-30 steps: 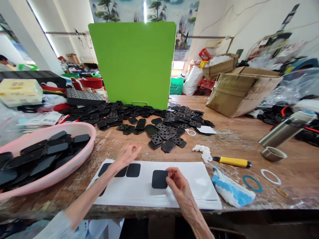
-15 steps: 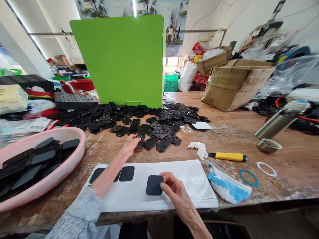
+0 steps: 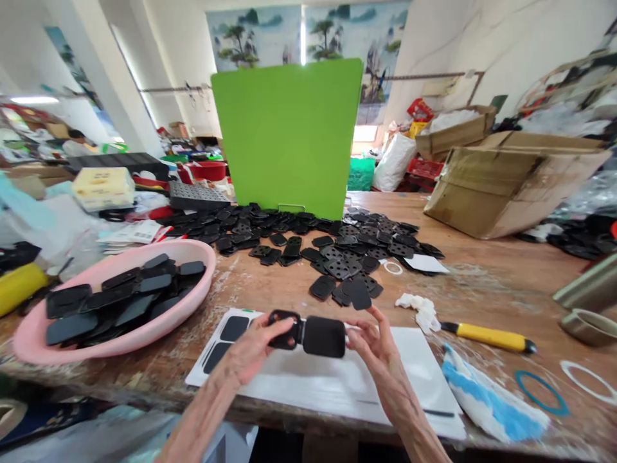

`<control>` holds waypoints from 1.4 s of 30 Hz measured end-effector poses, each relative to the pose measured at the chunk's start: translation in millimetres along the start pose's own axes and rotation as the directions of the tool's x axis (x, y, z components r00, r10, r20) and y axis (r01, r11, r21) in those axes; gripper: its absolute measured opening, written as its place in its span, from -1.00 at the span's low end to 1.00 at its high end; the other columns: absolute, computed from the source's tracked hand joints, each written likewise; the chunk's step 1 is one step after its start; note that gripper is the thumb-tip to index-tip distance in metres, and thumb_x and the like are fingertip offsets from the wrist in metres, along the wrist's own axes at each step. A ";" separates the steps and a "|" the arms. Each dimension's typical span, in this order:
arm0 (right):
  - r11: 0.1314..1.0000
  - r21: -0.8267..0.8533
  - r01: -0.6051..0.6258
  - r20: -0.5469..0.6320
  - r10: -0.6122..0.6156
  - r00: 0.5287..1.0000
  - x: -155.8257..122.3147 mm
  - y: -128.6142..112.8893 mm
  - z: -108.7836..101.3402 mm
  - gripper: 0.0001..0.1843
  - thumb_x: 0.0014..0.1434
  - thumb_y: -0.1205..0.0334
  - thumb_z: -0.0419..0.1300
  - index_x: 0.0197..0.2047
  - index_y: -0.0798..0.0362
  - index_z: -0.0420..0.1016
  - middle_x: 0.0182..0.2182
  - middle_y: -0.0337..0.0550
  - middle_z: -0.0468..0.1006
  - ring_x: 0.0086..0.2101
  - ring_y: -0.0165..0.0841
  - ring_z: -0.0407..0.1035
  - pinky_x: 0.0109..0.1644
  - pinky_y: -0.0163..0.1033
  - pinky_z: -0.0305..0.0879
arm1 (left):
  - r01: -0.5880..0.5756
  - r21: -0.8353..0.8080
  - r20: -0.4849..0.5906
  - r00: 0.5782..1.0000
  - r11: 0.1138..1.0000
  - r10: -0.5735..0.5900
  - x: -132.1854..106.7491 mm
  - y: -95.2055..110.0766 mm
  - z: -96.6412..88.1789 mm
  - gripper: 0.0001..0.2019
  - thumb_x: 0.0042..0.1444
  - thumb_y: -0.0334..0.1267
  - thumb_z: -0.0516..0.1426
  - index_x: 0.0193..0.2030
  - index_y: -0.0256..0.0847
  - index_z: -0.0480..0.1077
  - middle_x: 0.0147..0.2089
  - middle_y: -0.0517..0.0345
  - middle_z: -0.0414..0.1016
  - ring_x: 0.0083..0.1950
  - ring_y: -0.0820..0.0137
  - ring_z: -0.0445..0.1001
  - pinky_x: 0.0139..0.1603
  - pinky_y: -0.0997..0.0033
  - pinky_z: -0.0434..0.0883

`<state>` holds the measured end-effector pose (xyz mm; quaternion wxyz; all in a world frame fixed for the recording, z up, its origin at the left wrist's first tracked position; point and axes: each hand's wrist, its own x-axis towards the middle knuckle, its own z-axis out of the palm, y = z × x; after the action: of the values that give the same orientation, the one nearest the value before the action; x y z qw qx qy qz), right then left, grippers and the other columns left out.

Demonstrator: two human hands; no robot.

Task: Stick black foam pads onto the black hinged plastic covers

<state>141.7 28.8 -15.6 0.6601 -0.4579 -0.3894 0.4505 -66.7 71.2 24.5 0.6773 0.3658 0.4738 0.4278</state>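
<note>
Hands (image 3: 253, 355) (image 3: 380, 350) hold black pad (image 3: 324, 336) over white sheet (image 3: 332, 386) (leaflet (image 3: 130, 231) print unreadable)

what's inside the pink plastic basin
The pink oval plastic basin holds a heap of flat black rounded-rectangular pads, overlapping one another. They cover the basin's floor, and the lower pads are partly hidden, so how many lie underneath cannot be seen.

A matte black rounded rubber pad (image 3: 324, 336) shows over a white paper sheet (image 3: 337, 386), and a shallow pink plastic basin (image 3: 29, 341) is heaped with black pieces. Behind them stands a bright green flat board (image 3: 286, 138). On the right are a yellow-and-black utility knife (image 3: 486, 337) and a blue-streaked white cloth (image 3: 491, 405).
</note>
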 end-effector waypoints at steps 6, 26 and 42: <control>0.999 -0.007 -0.034 0.165 0.035 0.986 -6.5 4.5 -1.5 -0.23 0.09 -0.04 0.29 0.25 -0.13 0.01 -0.44 -0.29 0.44 -0.42 -0.34 0.41 -0.34 -0.25 0.33 | -0.168 0.429 0.126 0.984 0.887 0.126 -22.9 -5.6 3.0 -0.67 -0.06 -0.11 0.27 -0.16 -0.21 0.47 -0.31 0.09 0.48 -0.29 0.33 0.45 -0.21 0.33 0.38; 0.951 -0.302 -0.064 0.035 0.078 0.996 -75.4 -47.2 -51.2 -0.64 0.09 0.05 0.31 -0.07 -0.08 0.37 -0.44 -0.30 0.37 -0.45 -0.42 0.33 -0.33 -0.29 0.31 | 0.265 -0.418 0.130 0.964 0.869 -0.232 -50.1 -47.0 41.4 -0.71 0.24 -0.07 0.05 -0.10 -0.27 0.37 -0.23 -0.06 0.57 -0.24 0.20 0.59 -0.39 0.29 0.51; 0.944 -0.106 -0.311 0.089 0.321 0.943 -100.2 -46.2 -33.1 -0.71 0.05 -0.01 0.34 -0.31 -0.02 0.40 -0.41 -0.27 0.32 -0.43 -0.42 0.22 -0.33 -0.32 0.22 | 0.258 -0.522 0.099 0.965 0.813 -0.242 -55.5 -51.3 38.7 -0.76 0.28 -0.18 0.01 -0.05 -0.22 0.39 -0.51 0.22 0.37 -0.65 0.56 0.22 -0.58 0.55 0.25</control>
<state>154.3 -83.0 9.1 0.5365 -0.5196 -0.3649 0.5559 -28.1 -2.5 7.5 0.8085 0.1051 0.3716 0.4440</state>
